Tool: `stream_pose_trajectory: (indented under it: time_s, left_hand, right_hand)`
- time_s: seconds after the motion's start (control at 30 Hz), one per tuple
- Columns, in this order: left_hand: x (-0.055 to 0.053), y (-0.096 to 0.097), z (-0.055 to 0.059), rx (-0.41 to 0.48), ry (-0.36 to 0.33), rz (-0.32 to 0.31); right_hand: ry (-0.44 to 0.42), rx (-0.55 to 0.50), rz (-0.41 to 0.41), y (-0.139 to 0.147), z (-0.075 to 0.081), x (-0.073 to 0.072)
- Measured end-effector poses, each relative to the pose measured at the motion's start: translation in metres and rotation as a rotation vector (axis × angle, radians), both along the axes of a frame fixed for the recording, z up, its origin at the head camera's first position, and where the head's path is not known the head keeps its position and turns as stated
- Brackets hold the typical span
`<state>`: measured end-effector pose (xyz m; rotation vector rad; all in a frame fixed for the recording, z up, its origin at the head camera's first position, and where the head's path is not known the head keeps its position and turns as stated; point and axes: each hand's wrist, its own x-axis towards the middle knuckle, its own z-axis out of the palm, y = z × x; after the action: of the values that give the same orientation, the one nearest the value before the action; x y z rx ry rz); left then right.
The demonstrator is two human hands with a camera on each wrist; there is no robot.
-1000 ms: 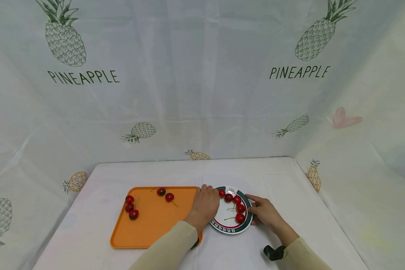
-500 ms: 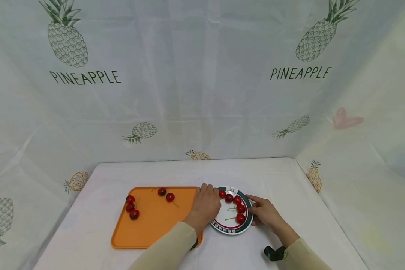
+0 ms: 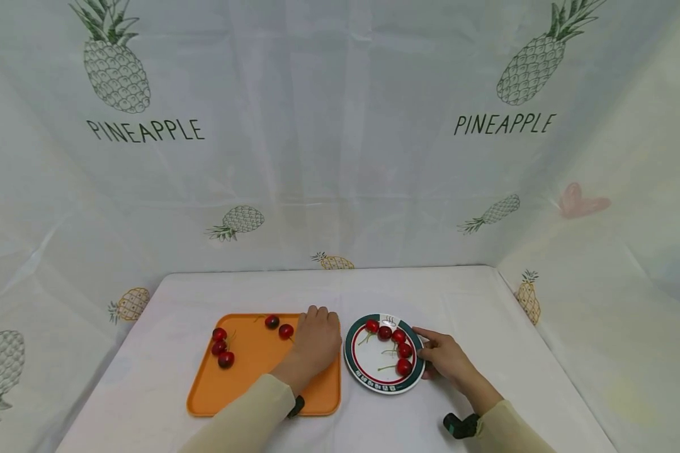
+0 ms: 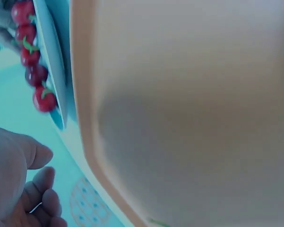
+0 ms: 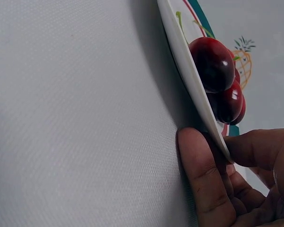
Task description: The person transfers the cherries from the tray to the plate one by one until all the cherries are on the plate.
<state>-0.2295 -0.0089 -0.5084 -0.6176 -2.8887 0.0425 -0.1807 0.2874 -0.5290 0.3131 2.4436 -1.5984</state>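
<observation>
My right hand [image 3: 446,357] pinches the right rim of a round white plate [image 3: 368,362] with a green and red border. In the right wrist view the thumb lies over the rim and the fingers [image 5: 201,175] are under it. Several red cherries [image 3: 404,350] with green stems sit in an arc on the plate. My left hand [image 3: 315,343] hovers over the right part of an orange tray [image 3: 249,384]. Its thumb and loosely bent fingers [image 4: 46,179] hold nothing in the left wrist view. On the tray, several cherries [image 3: 225,359] lie along the left side and near the back edge.
The tray and plate stand side by side on a white-covered table [image 3: 430,289], with a narrow gap between them. A pineapple-print curtain [image 3: 340,157] rises behind the table. A black wrist device [image 3: 461,425] sits at the right sleeve.
My left hand has moved left, away from the plate's left rim to over the tray, uncovering the plate's left side. My right hand keeps its grip on the plate.
</observation>
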Motion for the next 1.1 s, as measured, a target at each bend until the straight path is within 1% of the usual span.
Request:
stream_pose_trajectory:
  time_s: [0.17, 0.27, 0.33, 0.5, 0.7, 0.9, 1.03, 1.1]
  left_hand:
    - [0.004, -0.031, 0.008, 0.035, 0.007, 0.008]
    - [0.006, -0.045, 0.010, 0.039, 0.014, -0.009]
    - [0.006, -0.053, 0.009, 0.030, 0.009, -0.024]
    - [0.005, -0.064, 0.001, -0.009, -0.019, -0.059]
    - [0.006, -0.073, -0.006, -0.033, -0.047, -0.087]
    - [0.011, -0.086, -0.010, -0.052, -0.073, -0.075]
    - [0.017, -0.099, -0.009, -0.067, -0.066, -0.061]
    - [0.020, -0.105, -0.008, -0.049, -0.079, -0.044]
  right_hand:
    - [0.002, 0.001, 0.007, 0.000, 0.000, 0.000]
    - [0.002, 0.001, 0.009, 0.001, 0.000, 0.000]
    - [0.000, 0.000, 0.008, 0.001, 0.000, 0.001]
    - [0.003, 0.001, 0.008, 0.001, -0.001, 0.001]
    - [0.007, 0.002, 0.013, 0.001, -0.002, 0.000]
    - [0.010, 0.007, 0.018, 0.001, -0.002, 0.000]
    - [0.010, 0.001, 0.020, 0.001, -0.001, 0.000]
    - [0.011, -0.002, 0.021, 0.001, 0.000, 0.000]
